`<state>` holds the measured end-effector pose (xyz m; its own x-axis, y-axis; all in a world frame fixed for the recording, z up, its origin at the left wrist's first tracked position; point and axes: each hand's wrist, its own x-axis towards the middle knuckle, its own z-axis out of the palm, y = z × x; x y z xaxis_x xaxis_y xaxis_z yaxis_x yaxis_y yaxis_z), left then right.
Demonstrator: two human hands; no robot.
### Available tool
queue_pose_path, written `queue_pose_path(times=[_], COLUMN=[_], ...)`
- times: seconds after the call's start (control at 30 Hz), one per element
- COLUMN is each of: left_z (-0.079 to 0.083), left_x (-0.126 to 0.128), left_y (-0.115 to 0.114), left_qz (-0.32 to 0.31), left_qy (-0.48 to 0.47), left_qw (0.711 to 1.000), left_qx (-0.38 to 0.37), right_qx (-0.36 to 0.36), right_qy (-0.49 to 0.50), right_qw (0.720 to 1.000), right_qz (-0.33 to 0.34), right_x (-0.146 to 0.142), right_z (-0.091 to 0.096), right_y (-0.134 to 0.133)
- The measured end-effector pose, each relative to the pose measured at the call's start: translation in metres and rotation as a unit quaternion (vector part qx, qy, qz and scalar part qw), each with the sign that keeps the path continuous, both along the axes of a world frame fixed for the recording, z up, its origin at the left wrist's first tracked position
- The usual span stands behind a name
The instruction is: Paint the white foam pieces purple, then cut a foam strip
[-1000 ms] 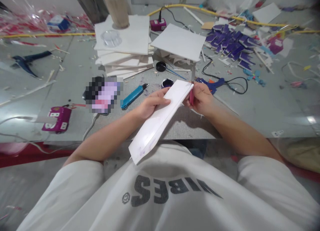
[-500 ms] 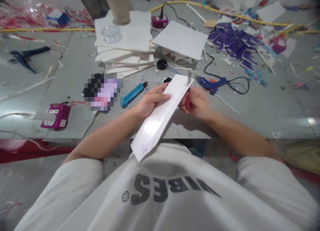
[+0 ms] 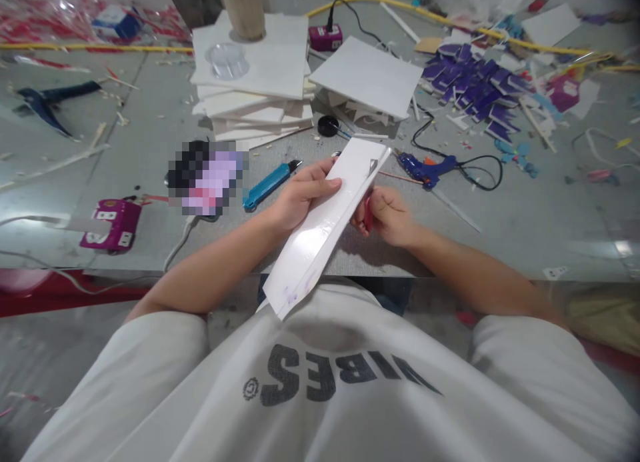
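A long strip of glossy white card (image 3: 320, 222) slants from above the table down toward my shirt, with faint purple marks at its lower end. My left hand (image 3: 305, 194) is closed on its left edge, the thumb lying on top and the fingers underneath. On the strip's right side, my right hand (image 3: 385, 214) grips the red handles of a pair of scissors (image 3: 369, 212). A bit of the metal blade shows over the card near its upper right edge; the rest of the blades is hidden by the card.
Beyond my hands lie a blue glue gun (image 3: 429, 169), a blue utility knife (image 3: 270, 186) and a pixelated phone-like object (image 3: 213, 182). White board stacks (image 3: 255, 82), purple pieces (image 3: 475, 82), a magenta power adapter (image 3: 111, 223) and cords spread around them.
My right hand with the scissors has shifted slightly down and left along the card, and less blade shows above it. The left hand keeps its hold. The camera view has shifted a little.
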<state>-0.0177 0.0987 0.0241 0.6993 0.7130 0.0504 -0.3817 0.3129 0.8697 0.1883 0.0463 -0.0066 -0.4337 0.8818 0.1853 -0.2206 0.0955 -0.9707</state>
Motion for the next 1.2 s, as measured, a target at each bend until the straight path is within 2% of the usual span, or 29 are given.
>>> queue_pose_path(times=[0.17, 0.4, 0.5, 0.67, 0.83, 0.97, 1.2], left_z=[0.002, -0.005, -0.010, -0.015, -0.010, -0.005, -0.001], left_x=[0.002, 0.010, 0.012, 0.011, 0.011, 0.010, 0.009], left_y=[-0.001, -0.009, -0.011, -0.011, -0.012, -0.010, -0.003], left_qz=[0.016, -0.005, -0.004, 0.019, 0.034, 0.055, 0.137], left_qy=[-0.001, -0.001, 0.003, 0.004, 0.003, 0.001, -0.002], left_qw=[1.000, 1.000, 1.000, 1.000, 0.999, 0.998, 0.990], left_qx=[-0.004, -0.009, -0.010, -0.017, 0.000, -0.005, 0.012], right_qx=[-0.010, -0.061, -0.059, -0.075, -0.061, -0.074, -0.071], right_qy=[0.002, 0.035, 0.046, 0.035, 0.018, -0.013, -0.051], right_qw=[1.000, 0.990, 0.987, 0.988, 0.992, 0.995, 0.996], right_qz=[-0.010, -0.120, -0.141, -0.130, -0.112, -0.059, 0.022], right_x=[-0.003, -0.004, -0.005, -0.009, -0.009, -0.012, -0.017], right_z=[-0.001, -0.010, -0.009, -0.007, -0.011, -0.010, -0.007], right_y=[-0.003, 0.001, 0.000, -0.003, -0.004, -0.008, -0.017])
